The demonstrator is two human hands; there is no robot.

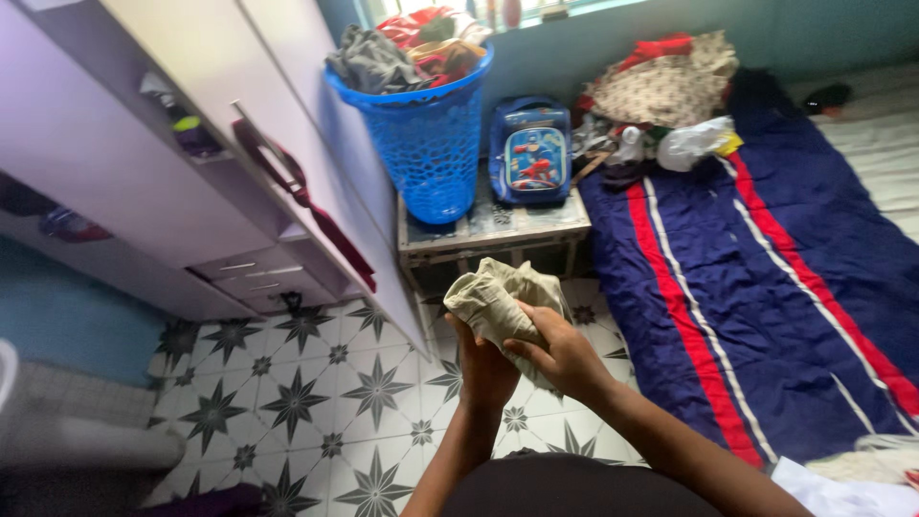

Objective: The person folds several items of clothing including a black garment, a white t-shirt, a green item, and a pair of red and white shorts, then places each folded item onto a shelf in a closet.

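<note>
Fingers (525, 345) of the right hand (565, 356) are clamped over a crumpled pale olive cloth garment (503, 299), while the left hand (483, 369) grips the same garment from beneath, its fingers closed into the fabric. The garment is held above the white floor tiled with black star patterns (306, 402), just in front of a small glass-topped counter (493, 230). On that counter stand a blue perforated plastic laundry basket (431, 144) heaped with clothes and, beside it, a blue child's backpack (529, 151). To the right of the counter lies a bed with a navy blanket striped red and white (756, 287). Left of the counter stands a pale lilac wardrobe (191, 144).
</note>
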